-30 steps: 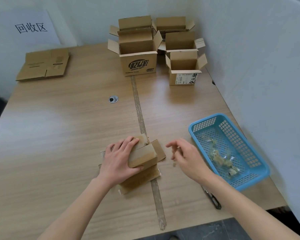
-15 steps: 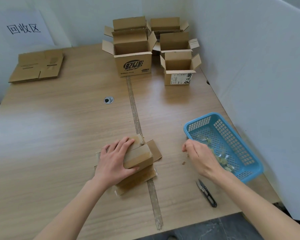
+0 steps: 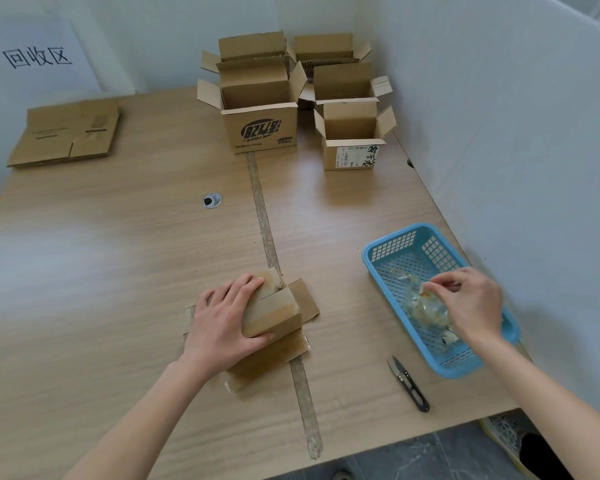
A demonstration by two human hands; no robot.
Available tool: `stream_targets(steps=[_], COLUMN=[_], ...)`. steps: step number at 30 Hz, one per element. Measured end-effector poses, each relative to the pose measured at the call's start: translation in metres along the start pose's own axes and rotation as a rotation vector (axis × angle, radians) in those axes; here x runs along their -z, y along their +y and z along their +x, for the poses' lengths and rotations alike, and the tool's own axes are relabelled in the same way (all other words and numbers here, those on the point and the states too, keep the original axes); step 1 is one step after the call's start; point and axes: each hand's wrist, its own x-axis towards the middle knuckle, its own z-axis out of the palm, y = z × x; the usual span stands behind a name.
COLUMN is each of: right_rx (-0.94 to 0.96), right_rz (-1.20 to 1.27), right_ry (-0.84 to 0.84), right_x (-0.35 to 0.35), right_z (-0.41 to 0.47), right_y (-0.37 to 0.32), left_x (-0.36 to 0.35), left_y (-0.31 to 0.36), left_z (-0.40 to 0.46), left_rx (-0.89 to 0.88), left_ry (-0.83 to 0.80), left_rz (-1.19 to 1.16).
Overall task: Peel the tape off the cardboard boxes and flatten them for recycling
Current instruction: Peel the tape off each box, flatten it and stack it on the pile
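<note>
Head view: left hand [image 3: 222, 320] rests on the part-flattened box [image 3: 274, 317] at bench [image 3: 118, 271] centre, grip curled round its edge. Right hand [image 3: 471, 303] over the basket [image 3: 395, 244], grip pinching tape [image 3: 425, 291]. Open boxes [image 3: 260, 129] stand behind.

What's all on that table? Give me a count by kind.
Open upright cardboard boxes: 5
Flattened cardboard at the far left: 1
Small box under the left hand: 1
Blue basket holding peeled tape: 1
Black snips: 1
Total: 9
</note>
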Motion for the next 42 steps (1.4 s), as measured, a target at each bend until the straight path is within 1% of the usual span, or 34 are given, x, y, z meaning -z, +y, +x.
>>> stream_targets(steps=[3, 7, 11, 13, 15, 16, 17, 20, 21, 23, 25, 27, 28, 29, 31, 33, 35, 37, 39, 40, 41, 42], right_rx=[0.040, 0.035, -0.005, 0.016, 0.102, 0.157, 0.207, 0.288, 0.297, 0.328, 0.465, 0.636, 0.679, 0.681, 0.665, 0.705, 0.745, 0.744, 0.707, 0.622, 0.497, 0.389], right_rz=[-0.048, -0.090, -0.023, 0.018, 0.043, 0.064, 0.101, 0.199, 0.217, 0.246, 0.181, -0.010, -0.084, -0.112, -0.084, -0.079, -0.056, -0.041, -0.031, 0.022, 0.097, 0.126], right_ry=[-0.017, -0.100, -0.052, -0.034, -0.056, -0.096, -0.161, -0.459, -0.538, -0.633, -0.650, -0.627, -0.612, -0.600, -0.541, -0.473, -0.482, -0.569, -0.692, -0.700, -0.654, -0.546], right_x=[-0.004, -0.011, -0.008, -0.007, -0.012, -0.017, -0.023, -0.053, -0.063, -0.082, -0.095, -0.103, -0.105, -0.105, -0.103, -0.102, -0.103, -0.101, -0.099, -0.097, -0.096, -0.098], right_z=[0.000, 0.000, 0.000, -0.001, -0.004, -0.007, -0.012, -0.034, -0.041, -0.054, -0.061, -0.064, -0.065, -0.065, -0.068, -0.075, -0.084, -0.092, -0.096, -0.097, -0.097, -0.095], right_y=[0.006, 0.010, 0.006, -0.002, -0.017, -0.028, -0.040, -0.083, -0.098, -0.125, -0.146, -0.157, -0.161, -0.163, -0.166, -0.167, -0.163, -0.156, -0.154, -0.157, -0.163, -0.171], left_x=[0.000, 0.001, 0.001, 0.000, 0.000, 0.001, 0.001, 0.005, 0.007, 0.010, 0.015, 0.021, 0.023, 0.026, 0.031, 0.035, 0.039, 0.041, 0.038, 0.036, 0.033, 0.029], left_y=[0.001, 0.002, 0.002, 0.001, 0.001, 0.001, 0.002, 0.004, 0.004, 0.000, -0.005, -0.013, -0.017, -0.021, -0.029, -0.033, -0.031, -0.024, -0.014, -0.009, -0.003, 0.002], left_z=[0.000, 0.000, 0.001, 0.002, 0.002, 0.001, 0.001, 0.001, 0.001, 0.002, 0.001, -0.002, -0.005, -0.008, -0.015, -0.022, -0.024, -0.024, -0.026, -0.028, -0.030, -0.032], left_rx=[0.003, 0.006, 0.002, -0.002, -0.006, -0.007, -0.005, 0.002, 0.000, 0.011, 0.048, 0.108, 0.164, 0.230, 0.357, 0.433, 0.485, 0.569, 0.627, 0.632, 0.626, 0.619], left_ry=[-0.003, 0.000, -0.005, 0.002, 0.005, 0.001, -0.004, -0.017, -0.015, 0.008, 0.064, 0.167, 0.209, 0.220, 0.132, -0.032, -0.173, -0.221, -0.173, -0.138, -0.111, -0.092], left_rz=[0.002, 0.006, 0.002, 0.004, 0.002, 0.001, -0.001, -0.051, -0.105, -0.288, -0.426, -0.451, -0.455, -0.468, -0.540, -0.686, -0.774, -0.708, -0.602, -0.579, -0.583, -0.609])
